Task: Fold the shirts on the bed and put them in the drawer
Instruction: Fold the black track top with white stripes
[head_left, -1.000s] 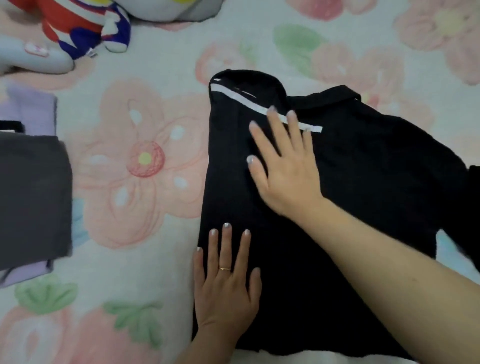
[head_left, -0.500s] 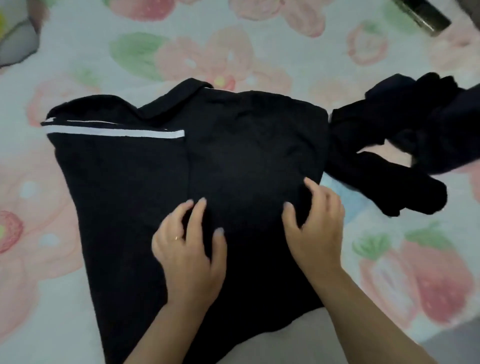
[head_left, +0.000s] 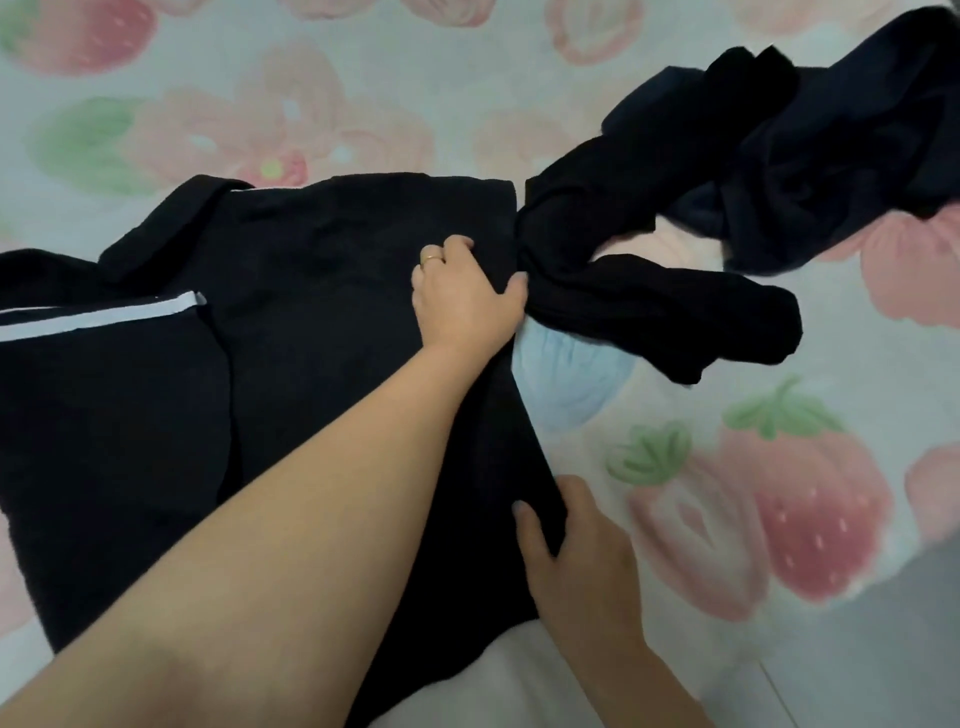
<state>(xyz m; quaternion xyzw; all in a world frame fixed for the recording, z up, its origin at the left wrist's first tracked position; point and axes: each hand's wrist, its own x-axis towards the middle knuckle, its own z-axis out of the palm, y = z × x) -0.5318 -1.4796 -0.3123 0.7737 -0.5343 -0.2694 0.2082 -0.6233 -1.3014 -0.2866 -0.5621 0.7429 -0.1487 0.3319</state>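
A black shirt (head_left: 311, 322) with a white stripe (head_left: 104, 318) lies spread on the bed, its left side folded over the middle. Its right sleeve (head_left: 654, 317) trails off to the right, bunched and twisted. My left hand (head_left: 465, 299), wearing a ring, reaches across the shirt and grips the fabric where that sleeve joins the body. My right hand (head_left: 576, 551) holds the shirt's right side edge lower down, thumb on top of the cloth.
A heap of dark navy and black clothes (head_left: 841, 140) lies at the upper right, touching the sleeve's far end. The bed sheet (head_left: 779, 493) has a strawberry and flower print. The bed's edge and grey floor (head_left: 893, 649) show at the lower right.
The view has swung right. Both hands left the middle of the shirt: the left moved up to the sleeve seam and gripped it, the right slid down to the right side edge.
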